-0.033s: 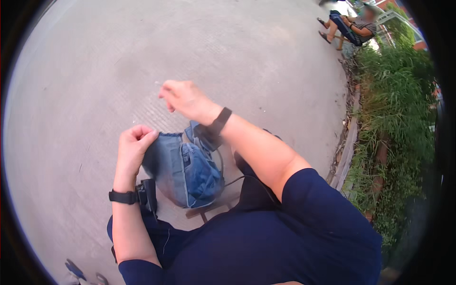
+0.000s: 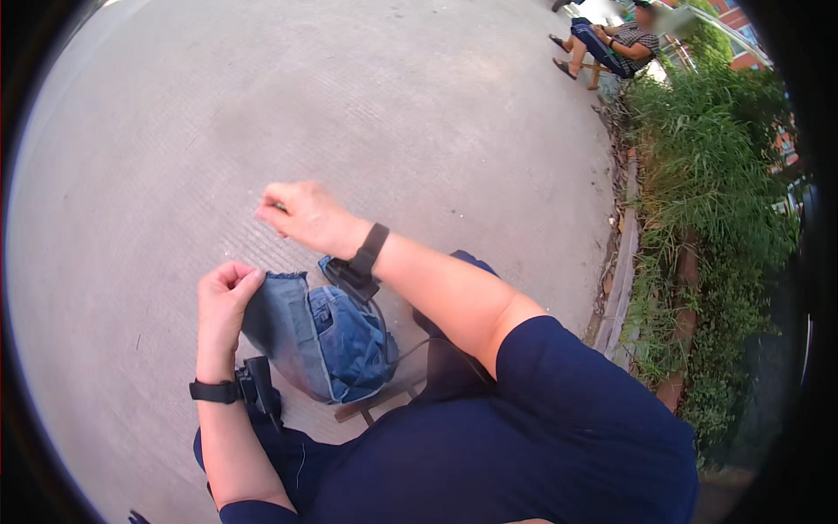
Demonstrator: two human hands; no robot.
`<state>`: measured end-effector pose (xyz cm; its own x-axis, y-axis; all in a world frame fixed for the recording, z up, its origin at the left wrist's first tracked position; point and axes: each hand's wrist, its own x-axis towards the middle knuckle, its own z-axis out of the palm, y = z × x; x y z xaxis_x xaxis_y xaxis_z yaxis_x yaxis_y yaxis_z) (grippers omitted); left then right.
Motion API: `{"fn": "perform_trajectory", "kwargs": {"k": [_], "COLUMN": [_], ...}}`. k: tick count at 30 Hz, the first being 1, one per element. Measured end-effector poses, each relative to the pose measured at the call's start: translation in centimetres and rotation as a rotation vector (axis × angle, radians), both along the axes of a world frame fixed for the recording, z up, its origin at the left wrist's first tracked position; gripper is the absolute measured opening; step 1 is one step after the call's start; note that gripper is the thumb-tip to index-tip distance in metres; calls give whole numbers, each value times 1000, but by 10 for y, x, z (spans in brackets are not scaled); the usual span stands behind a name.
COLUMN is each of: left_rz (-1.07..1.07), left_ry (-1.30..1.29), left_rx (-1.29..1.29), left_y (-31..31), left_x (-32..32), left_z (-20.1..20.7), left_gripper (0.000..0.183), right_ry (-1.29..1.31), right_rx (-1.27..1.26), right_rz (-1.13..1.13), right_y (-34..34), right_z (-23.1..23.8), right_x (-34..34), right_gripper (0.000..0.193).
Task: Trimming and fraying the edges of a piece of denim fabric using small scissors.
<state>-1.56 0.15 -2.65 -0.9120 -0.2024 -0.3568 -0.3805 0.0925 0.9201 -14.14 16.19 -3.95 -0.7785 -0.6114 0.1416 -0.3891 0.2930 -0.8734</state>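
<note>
My left hand [image 2: 225, 301] pinches the frayed upper edge of a piece of blue denim [image 2: 301, 336] between thumb and fingers. The denim hangs down in front of my lap, with a pale seam along it and a pocket-like, crumpled section on its right. Above and to the right of the cloth, my right hand [image 2: 305, 214] is raised in the air, apart from the denim. Its thumb and fingers are drawn together in a pinch; whatever they may hold is too small to make out.
Both wrists wear black straps with small black devices; a cable runs near the right one. A wooden stool-like frame [image 2: 375, 403] shows below the denim. Grey concrete ground [image 2: 419, 113] spreads ahead. Along the right runs a kerb [image 2: 621, 262] with green plants [image 2: 698, 175]; a seated person [image 2: 615, 44] is far right.
The view has shifted slightly, so the seated person and plants sit further left. My right hand's fingers have drawn closer together. The left hand keeps its pinch on the denim.
</note>
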Motion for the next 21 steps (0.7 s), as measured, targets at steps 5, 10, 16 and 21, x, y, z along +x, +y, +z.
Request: {"fn": "perform_trajectory", "kwargs": {"k": [5, 10, 16, 21], "left_rz": [51, 75, 111, 146], "left_ry": [138, 205, 167, 226], "left_rx": [33, 64, 59, 105], "left_y": [8, 8, 9, 3], "left_x": [-9, -11, -11, -7], "left_z": [6, 5, 9, 5], "left_gripper": [12, 13, 13, 13], "right_ry": [-1, -181, -143, -199], "right_rx": [-11, -49, -32, -13], "right_rz": [65, 226, 263, 233], "right_y": [10, 14, 15, 13], "right_z": [27, 27, 16, 19], "right_x": [16, 24, 27, 30], "right_gripper": [33, 46, 38, 27]}}
